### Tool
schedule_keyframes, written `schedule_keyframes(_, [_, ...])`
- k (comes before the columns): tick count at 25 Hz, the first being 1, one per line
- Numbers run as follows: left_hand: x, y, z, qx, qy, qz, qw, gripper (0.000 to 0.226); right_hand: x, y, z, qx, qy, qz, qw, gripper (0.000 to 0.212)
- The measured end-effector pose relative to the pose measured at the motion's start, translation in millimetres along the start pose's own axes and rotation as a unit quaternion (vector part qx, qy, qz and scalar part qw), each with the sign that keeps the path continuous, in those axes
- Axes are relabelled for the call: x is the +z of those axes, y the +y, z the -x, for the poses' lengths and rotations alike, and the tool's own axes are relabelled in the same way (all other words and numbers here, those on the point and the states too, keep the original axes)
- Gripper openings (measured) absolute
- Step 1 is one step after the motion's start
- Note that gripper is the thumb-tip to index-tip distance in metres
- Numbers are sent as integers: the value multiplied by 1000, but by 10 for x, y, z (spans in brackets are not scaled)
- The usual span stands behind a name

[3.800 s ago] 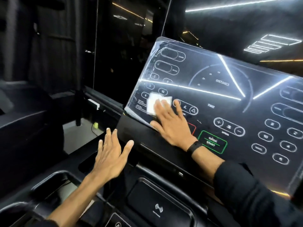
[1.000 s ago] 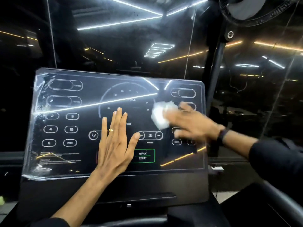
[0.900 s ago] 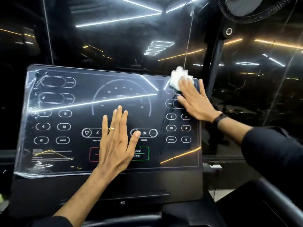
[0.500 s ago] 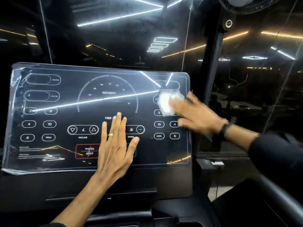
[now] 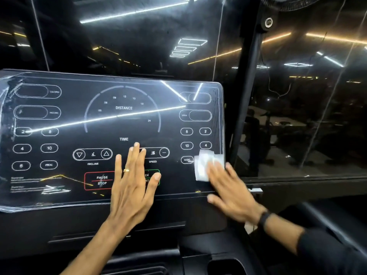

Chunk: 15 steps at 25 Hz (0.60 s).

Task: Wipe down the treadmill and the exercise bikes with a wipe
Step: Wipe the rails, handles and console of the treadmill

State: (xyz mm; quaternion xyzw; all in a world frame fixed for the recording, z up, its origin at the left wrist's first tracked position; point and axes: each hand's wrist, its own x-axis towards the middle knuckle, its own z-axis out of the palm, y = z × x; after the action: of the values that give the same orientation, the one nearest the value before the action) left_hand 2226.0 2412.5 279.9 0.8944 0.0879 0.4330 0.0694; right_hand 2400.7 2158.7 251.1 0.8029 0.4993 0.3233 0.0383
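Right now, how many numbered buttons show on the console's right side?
4: button 8 and button 2 in the upper row, button 10 and button 4 below. The wipe under the right hand may hide another.

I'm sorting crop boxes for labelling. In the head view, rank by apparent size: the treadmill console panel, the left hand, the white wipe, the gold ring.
1. Treadmill console panel, by far the largest.
2. Left hand, though it is nearer the camera.
3. White wipe, partly covered by the right hand and blurred.
4. Gold ring.
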Motion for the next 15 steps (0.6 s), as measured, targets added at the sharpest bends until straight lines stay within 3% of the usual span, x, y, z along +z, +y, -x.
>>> schedule_keyframes(3, [-46,43,42,13,-10,15,1000,71,-484,442,-994,190,70,-87,975,80])
schedule_keyframes(6, [-197,-38,146,22,-14,29,999,69,-608,601,-1379,291,109,-212,927,84])
schedule_keyframes(8, [-340,-220,255,19,-13,35,999,69,-489,227,-1155,320,145,-269,897,82])
schedule_keyframes(11, [-508,-526,397,13,-20,36,999,69,-144,-577,-369,329,146,-279,890,65])
schedule_keyframes(15, [-607,-762,543,29,-39,50,998,69,51,-1147,533,453,22,-164,876,56])
